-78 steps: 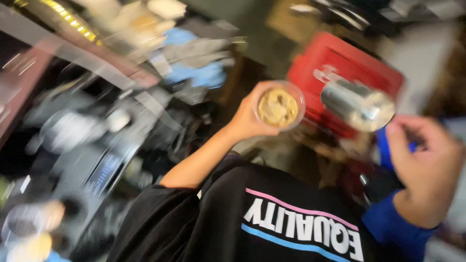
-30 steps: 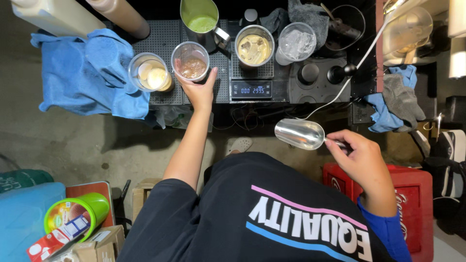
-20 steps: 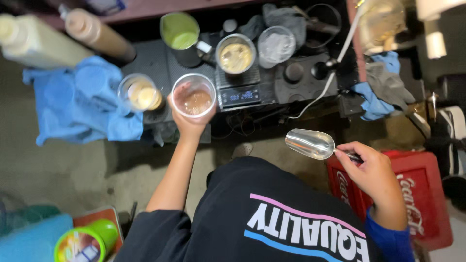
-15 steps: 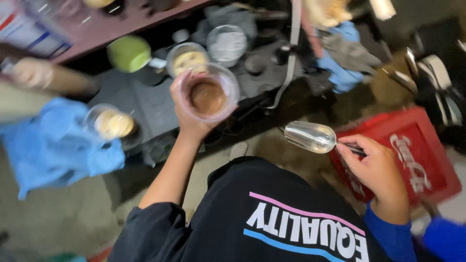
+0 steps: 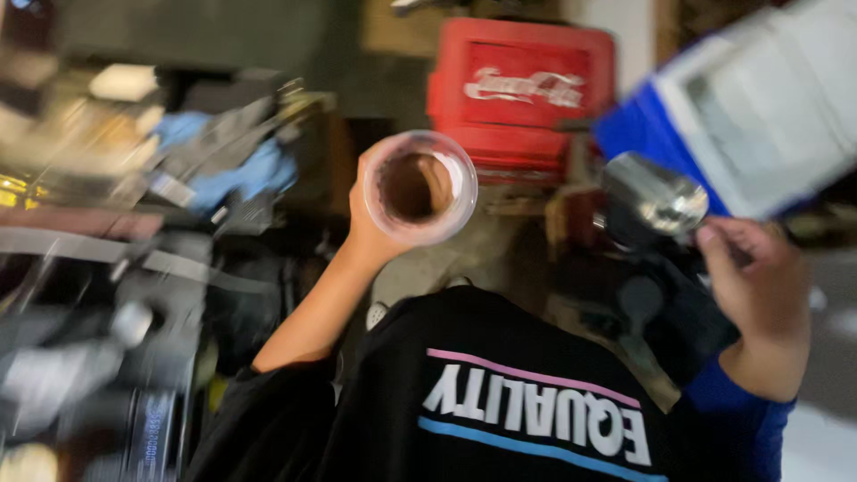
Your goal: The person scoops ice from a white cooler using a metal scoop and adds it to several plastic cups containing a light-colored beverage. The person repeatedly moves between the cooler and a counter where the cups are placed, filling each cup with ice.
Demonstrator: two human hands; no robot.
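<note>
My left hand (image 5: 370, 228) grips a clear plastic cup (image 5: 420, 187) with a brown drink in its bottom, held up in front of my chest. My right hand (image 5: 745, 268) holds the handle of a shiny metal scoop (image 5: 656, 198), whose bowl points left toward the cup but stays apart from it. I wear a black shirt with a printed chest and a blue right sleeve. The whole view is motion-blurred.
A red plastic crate (image 5: 522, 89) stands on the floor beyond the cup. A blue cooler box with a white lid (image 5: 750, 107) sits at the upper right. Blue cloths (image 5: 237, 170) and blurred counter clutter fill the left side.
The view has swung away from the counter with cups and scale toward the floor, crate and cooler. My left hand has carried the cup off the counter; the scoop stays in my right hand.
</note>
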